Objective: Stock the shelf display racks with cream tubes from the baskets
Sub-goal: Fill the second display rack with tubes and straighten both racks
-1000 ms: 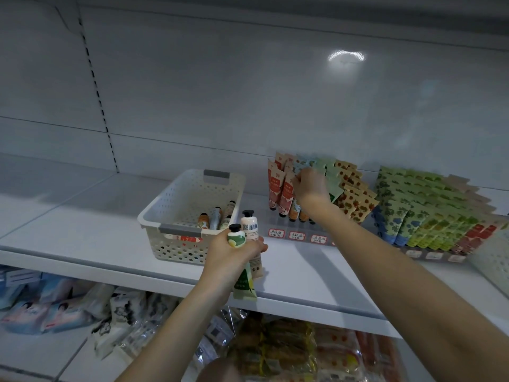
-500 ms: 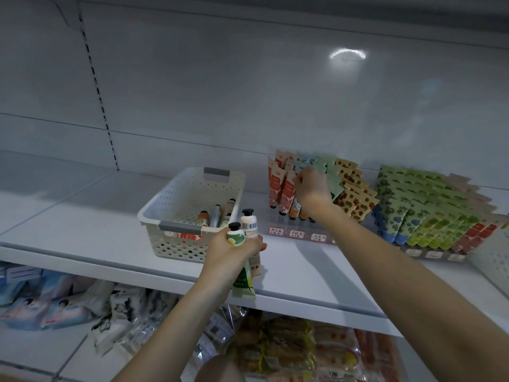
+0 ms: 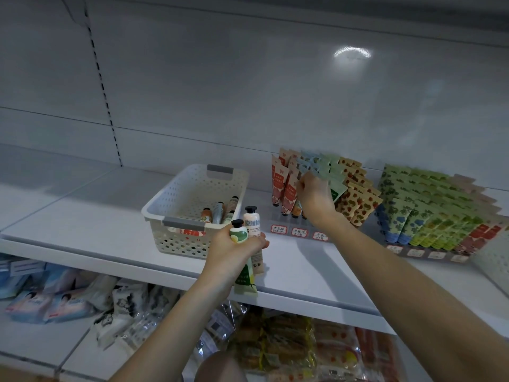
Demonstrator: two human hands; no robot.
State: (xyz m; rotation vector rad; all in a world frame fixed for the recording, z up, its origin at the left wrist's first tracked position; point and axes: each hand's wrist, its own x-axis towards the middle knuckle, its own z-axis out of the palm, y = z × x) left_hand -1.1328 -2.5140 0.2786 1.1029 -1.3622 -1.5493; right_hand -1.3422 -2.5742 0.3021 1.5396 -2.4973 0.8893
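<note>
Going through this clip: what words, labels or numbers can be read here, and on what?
Nothing reads clearly.
Red tubes: vertical print, blurred.
Price tags below them: red-framed handwriting, too blurred.
White tube in the left hand: barcode and square code, digits too small.
Packets lower down: print unreadable.

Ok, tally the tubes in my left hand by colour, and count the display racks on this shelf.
Green tube in the left hand: 1
White tube in the same hand: 1
Display racks: 2 (left rack, right rack)
Total: 4
</note>
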